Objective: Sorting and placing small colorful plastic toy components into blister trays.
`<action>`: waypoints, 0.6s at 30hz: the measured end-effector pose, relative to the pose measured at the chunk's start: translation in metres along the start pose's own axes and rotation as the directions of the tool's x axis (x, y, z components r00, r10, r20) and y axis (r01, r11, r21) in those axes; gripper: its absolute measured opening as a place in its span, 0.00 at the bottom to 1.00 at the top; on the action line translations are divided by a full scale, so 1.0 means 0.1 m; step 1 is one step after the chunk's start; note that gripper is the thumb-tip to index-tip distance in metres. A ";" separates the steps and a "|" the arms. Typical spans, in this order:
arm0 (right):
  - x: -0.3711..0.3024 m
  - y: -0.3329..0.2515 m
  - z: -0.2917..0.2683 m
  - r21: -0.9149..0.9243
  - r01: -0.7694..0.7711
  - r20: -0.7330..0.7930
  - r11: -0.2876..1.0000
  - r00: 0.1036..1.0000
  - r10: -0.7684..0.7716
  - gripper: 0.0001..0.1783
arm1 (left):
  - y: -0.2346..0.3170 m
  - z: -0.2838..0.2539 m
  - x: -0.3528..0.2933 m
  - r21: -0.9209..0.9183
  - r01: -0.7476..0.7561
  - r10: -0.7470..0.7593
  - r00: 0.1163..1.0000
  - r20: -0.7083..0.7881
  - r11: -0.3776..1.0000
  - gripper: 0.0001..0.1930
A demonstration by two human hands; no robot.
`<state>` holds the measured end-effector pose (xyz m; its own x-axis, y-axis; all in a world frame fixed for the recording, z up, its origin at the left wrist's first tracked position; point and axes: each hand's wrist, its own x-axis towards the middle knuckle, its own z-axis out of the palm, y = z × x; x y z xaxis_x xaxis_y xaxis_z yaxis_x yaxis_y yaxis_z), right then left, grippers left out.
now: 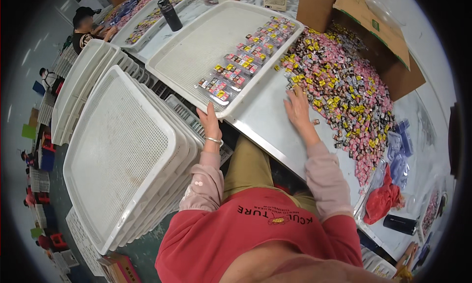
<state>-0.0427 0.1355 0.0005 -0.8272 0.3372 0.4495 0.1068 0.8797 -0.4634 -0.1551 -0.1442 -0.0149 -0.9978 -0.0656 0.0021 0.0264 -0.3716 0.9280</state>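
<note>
My left hand (210, 125) is at the near corner of a white perforated tray (182, 51), its fingers apart and touching the rim. Several clear plastic boxes (236, 75), filled with small pink, yellow and black pieces, line the right side of that tray. My right hand (298, 114) lies palm down on the tabletop with fingers stretched out, their tips at the left edge of a big heap of small coloured pieces (339, 86). One loose piece (315, 121) lies beside my right wrist. Nothing shows in either hand.
Stacked white trays (123, 150) stand to my left. An open cardboard box (373, 27) tips over the heap. A black bottle (170, 15) stands beyond the tray. Clear blue plastic packs (400, 155), a red bag (383, 197) and a black object (399, 224) lie right. A co-worker (86, 29) sits far left.
</note>
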 end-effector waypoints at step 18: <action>-2.02 1.07 -1.57 -0.226 -0.434 -0.582 0.872 0.778 0.236 0.20 | 0.30 0.44 -1.20 0.346 0.225 -0.372 0.811 0.452 0.911 0.14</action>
<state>0.2224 0.2139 -0.0197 -0.2976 0.6655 0.6845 0.5765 0.6968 -0.4268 -0.0372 -0.1064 0.0286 -0.8462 0.5034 -0.1748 -0.2208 -0.0328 0.9748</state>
